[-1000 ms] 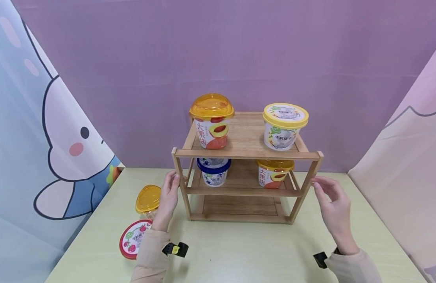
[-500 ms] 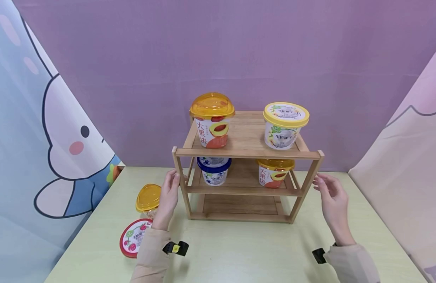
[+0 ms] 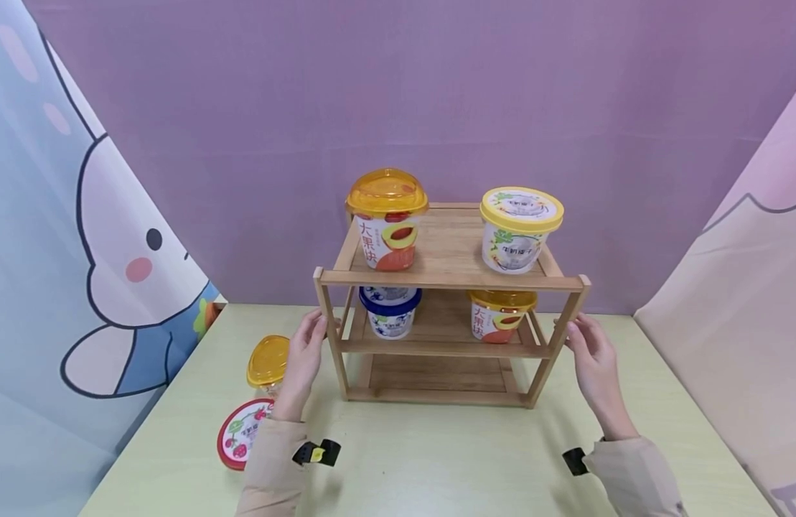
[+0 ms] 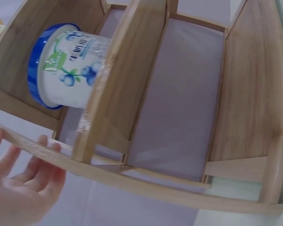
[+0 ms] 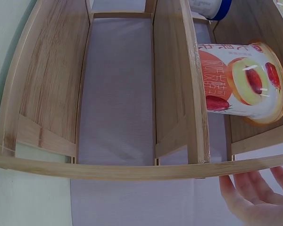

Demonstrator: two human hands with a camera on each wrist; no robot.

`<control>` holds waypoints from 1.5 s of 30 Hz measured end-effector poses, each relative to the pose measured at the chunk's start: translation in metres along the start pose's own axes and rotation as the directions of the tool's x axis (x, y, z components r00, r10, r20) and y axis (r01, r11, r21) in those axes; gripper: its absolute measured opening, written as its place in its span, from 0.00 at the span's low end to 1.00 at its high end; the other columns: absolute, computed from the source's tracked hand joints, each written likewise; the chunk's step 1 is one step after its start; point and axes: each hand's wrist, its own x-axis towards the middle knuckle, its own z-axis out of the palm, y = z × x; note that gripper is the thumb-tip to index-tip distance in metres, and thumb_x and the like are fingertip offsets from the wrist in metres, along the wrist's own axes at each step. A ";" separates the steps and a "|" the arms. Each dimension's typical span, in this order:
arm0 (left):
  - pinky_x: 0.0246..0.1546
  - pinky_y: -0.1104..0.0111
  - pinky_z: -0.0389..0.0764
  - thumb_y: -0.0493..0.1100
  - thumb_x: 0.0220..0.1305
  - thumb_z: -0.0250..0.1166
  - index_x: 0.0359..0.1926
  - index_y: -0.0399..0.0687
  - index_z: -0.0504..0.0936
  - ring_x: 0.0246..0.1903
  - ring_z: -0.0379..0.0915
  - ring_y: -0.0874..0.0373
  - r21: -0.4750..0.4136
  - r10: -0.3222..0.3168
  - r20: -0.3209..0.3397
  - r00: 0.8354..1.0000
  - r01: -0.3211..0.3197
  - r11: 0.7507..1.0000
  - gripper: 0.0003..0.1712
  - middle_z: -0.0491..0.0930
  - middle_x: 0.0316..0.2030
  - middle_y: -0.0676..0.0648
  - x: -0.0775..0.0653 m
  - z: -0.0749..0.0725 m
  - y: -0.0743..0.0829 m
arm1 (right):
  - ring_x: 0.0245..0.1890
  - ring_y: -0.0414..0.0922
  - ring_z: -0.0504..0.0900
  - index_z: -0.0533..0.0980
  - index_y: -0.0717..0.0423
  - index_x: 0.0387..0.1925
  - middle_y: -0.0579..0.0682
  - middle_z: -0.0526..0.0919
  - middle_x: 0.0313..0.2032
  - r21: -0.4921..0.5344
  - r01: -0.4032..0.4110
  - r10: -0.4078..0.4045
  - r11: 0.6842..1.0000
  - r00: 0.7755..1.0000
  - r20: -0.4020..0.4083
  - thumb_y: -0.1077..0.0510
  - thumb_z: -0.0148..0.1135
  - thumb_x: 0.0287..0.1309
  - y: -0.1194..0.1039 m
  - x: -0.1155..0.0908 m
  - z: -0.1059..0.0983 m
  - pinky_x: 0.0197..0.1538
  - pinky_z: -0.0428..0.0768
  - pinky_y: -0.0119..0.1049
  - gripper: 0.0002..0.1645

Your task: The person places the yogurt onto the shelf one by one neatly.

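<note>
A three-tier wooden rack stands in the middle of the table. My left hand grips its left front post, and in the left wrist view the fingers reach round the wood. At the right front post, my right hand has its thumb in front and fingertips behind. The top shelf bears an orange-domed fruit cup at left and a yellow-lidded tub at right. Below them sit a blue-lidded blueberry tub and another orange-lidded fruit cup.
Left of the rack, on the table, stand an orange-lidded cup and a red-lidded strawberry tub, both partly hidden by my left arm. The bottom shelf shows bare wood. A purple cloth hangs behind.
My right hand has moved left and closed in on the right post, from beside it half a second ago. My left hand stays at the left post. The rack and cups look unmoved.
</note>
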 end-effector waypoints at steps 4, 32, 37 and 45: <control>0.57 0.59 0.61 0.46 0.68 0.45 0.56 0.36 0.66 0.51 0.66 0.49 -0.001 -0.021 0.032 0.999 0.021 1.000 0.22 0.72 0.48 0.32 0.001 -0.005 0.003 | 0.40 0.30 0.75 0.66 0.69 0.50 0.38 0.77 0.37 -0.016 0.008 -0.007 1.000 1.000 0.022 0.58 0.44 0.64 0.001 0.002 0.000 0.42 0.72 0.19 0.19; 0.49 0.50 0.68 0.48 0.67 0.46 0.59 0.40 0.64 0.50 0.67 0.43 0.434 -0.022 0.318 0.948 -0.125 0.892 0.24 0.72 0.49 0.36 -0.021 -0.080 0.032 | 0.38 0.31 0.74 0.65 0.54 0.47 0.38 0.76 0.35 0.012 0.053 -0.054 0.999 0.990 0.127 0.61 0.40 0.65 0.009 0.008 -0.005 0.41 0.72 0.18 0.10; 0.47 0.51 0.70 0.48 0.67 0.47 0.57 0.38 0.65 0.51 0.66 0.42 0.482 -0.031 0.341 0.940 -0.147 0.864 0.23 0.69 0.52 0.36 -0.030 -0.091 0.034 | 0.38 0.30 0.74 0.65 0.49 0.46 0.36 0.76 0.34 0.012 0.053 -0.054 0.999 0.991 0.121 0.60 0.40 0.65 0.010 0.008 -0.005 0.40 0.71 0.18 0.10; 0.41 0.53 0.75 0.47 0.65 0.50 0.56 0.39 0.67 0.47 0.69 0.43 0.540 -0.084 0.390 0.917 -0.154 0.827 0.22 0.72 0.50 0.37 -0.047 -0.103 0.032 | 0.38 0.30 0.74 0.64 0.49 0.46 0.36 0.75 0.35 -0.004 0.046 -0.045 0.999 0.991 0.128 0.58 0.39 0.66 0.011 0.009 -0.005 0.40 0.71 0.18 0.09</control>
